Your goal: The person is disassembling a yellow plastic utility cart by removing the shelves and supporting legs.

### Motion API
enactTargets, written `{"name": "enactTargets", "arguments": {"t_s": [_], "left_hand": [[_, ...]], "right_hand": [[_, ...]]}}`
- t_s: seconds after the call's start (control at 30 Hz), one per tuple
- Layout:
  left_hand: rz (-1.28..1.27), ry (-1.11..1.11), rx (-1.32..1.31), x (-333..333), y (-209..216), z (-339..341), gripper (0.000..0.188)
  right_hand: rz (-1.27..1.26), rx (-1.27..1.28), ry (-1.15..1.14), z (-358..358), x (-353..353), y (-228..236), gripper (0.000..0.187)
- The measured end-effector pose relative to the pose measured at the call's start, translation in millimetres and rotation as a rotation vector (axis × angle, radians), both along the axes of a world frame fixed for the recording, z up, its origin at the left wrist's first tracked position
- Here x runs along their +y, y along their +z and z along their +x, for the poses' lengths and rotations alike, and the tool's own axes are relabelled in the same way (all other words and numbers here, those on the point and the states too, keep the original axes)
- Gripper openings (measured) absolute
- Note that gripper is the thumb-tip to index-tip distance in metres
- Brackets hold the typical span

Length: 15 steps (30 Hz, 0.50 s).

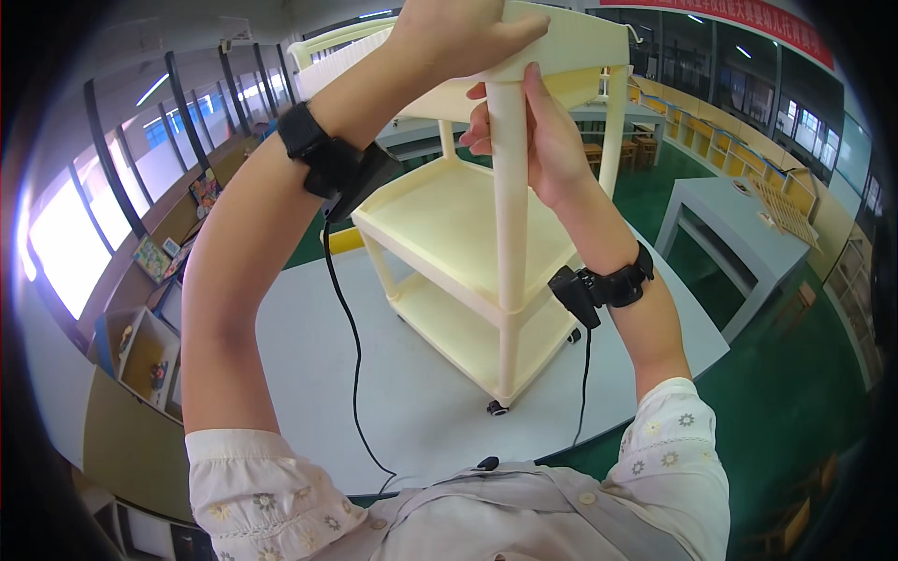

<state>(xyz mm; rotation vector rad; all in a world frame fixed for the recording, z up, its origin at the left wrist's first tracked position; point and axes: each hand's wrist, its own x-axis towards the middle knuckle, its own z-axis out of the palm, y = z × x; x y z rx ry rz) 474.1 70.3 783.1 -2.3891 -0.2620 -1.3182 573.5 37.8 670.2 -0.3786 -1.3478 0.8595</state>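
A cream plastic three-tier trolley (pixel 449 220) on small black casters stands upright on a light grey tabletop (pixel 309 374). Over the near corner of its top tray (pixel 599 42) lies my left hand (pixel 458 35), thumb stretched along the outer wall; its other fingers are cut off by the upper picture edge. Just below, my right hand (pixel 554 140) is closed round the upper end of the near corner post (pixel 508 215), thumb pointing up toward the tray's underside. Fingertips of that hand show on the post's left side. The inside of the top tray is hidden.
Black devices are strapped to both wrists, and their cables (pixel 355 346) hang down toward the tabletop. A grey table (pixel 730 220) stands at the right on the green floor. Low shelving (pixel 140 355) and windows line the left side.
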Motion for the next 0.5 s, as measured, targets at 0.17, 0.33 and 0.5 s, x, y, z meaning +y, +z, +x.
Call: {"name": "enactTargets", "arguments": {"t_s": [0.17,0.33,0.5], "left_hand": [[0.055,-0.261,0.064,14.6,3.1,-6.7,0.037],[0.089,-0.075,0.099,24.4,17.6,0.2,0.040],[0.020,-0.241,-0.011,29.5,51.0,-22.7,0.034]], "right_hand": [[-0.025,0.052,0.263,7.2,13.6,-3.1,0.061],[-0.083,0.126,0.082,-2.4,14.1,-2.1,0.059],[-0.114,0.150,0.063,-11.0,13.0,-5.1,0.062]]}}
